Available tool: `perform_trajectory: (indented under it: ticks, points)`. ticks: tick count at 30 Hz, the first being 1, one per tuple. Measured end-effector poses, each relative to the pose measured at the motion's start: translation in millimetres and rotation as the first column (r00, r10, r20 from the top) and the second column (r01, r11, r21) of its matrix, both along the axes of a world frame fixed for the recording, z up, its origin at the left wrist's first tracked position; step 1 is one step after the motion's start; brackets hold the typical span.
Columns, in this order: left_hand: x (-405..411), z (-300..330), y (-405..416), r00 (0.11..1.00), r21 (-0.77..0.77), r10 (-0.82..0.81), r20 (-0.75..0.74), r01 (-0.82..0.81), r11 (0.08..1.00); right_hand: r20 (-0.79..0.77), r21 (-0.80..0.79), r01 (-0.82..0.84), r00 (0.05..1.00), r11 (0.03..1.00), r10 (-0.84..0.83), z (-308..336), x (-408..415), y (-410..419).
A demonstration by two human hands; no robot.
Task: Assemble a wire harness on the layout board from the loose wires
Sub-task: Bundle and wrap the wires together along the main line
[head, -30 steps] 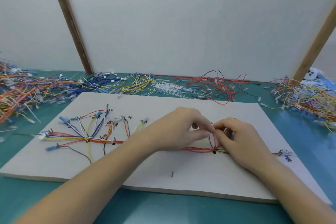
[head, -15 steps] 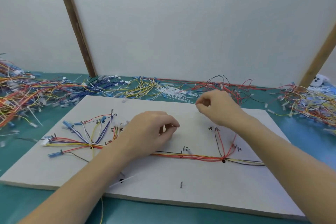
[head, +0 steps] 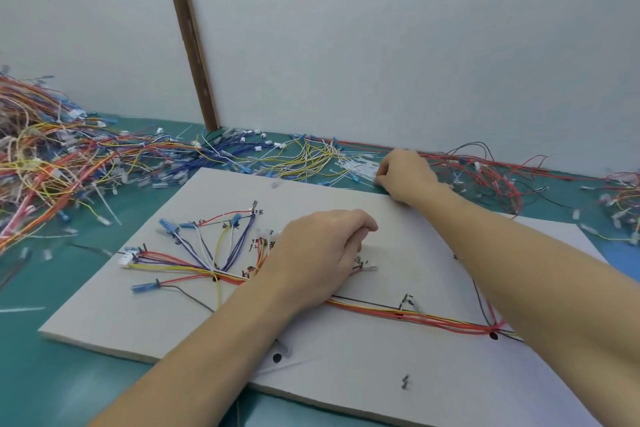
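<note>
Right hand (head: 403,174) is out past the far edge of the flat grey layout board (head: 346,367), fingers curled down into the white wires (head: 356,168) on the teal table (head: 52,381); can't tell if it pinches one. Left hand (head: 317,258) rests on the board, loosely curled, over the thin, glossy harness bundle (head: 415,317) of red, yellow and black strands. Tangled loose wires (head: 52,163) heap up at far left.

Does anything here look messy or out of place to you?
Mostly the loose wires: they sprawl in a tangled heap over the green table left of and behind the layout board. The wires routed on the board look tidy.
</note>
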State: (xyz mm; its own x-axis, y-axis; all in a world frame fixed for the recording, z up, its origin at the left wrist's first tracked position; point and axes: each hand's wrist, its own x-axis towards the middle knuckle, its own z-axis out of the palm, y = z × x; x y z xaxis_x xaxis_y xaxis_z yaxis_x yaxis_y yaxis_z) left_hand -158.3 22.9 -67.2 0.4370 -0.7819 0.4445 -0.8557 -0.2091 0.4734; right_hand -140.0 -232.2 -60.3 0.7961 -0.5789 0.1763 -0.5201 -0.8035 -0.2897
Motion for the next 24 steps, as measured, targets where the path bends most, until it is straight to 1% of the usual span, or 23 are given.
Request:
perform_trajectory:
  ticks: [3, 7, 12, 15, 17, 20, 24]
  points:
    - [-2, 1, 0, 1.000, 0.023, 0.006, 0.002, -0.006, 1.000, -0.018, -0.077, 0.022, 1.000, 0.997, -0.024, -5, 6, -1]
    - [-1, 2, 0, 1.000, 0.009, 0.011, -0.028, -0.010, 1.000, -0.113, -0.191, -0.043, 0.993, 0.981, 0.021, -4, 8, 1]
    - [-1, 2, 1, 0.998, -0.017, 0.023, -0.052, -0.024, 1.000, -0.151, -0.212, -0.105, 0.986, 0.972, 0.073, 6, 1, -3]
    - [-2, 2, 0, 0.999, 0.004, 0.022, -0.042, -0.022, 1.000, -0.194, -0.260, -0.166, 0.974, 0.951, 0.117, 13, -7, -7]
    - [-2, 2, 0, 0.999, 0.021, 0.017, -0.031, -0.016, 1.000, -0.216, -0.264, -0.208, 0.965, 0.942, 0.152, 19, -12, -11]
    - [-2, 2, 1, 0.999, 0.032, 0.024, -0.022, -0.023, 0.999, -0.175, -0.236, -0.216, 0.969, 0.947, 0.177, 30, -22, -17]
    - [-3, 2, 1, 0.999, 0.038, 0.032, -0.020, -0.031, 0.999, -0.026, -0.143, -0.112, 0.994, 0.983, 0.109, 40, -37, -24]
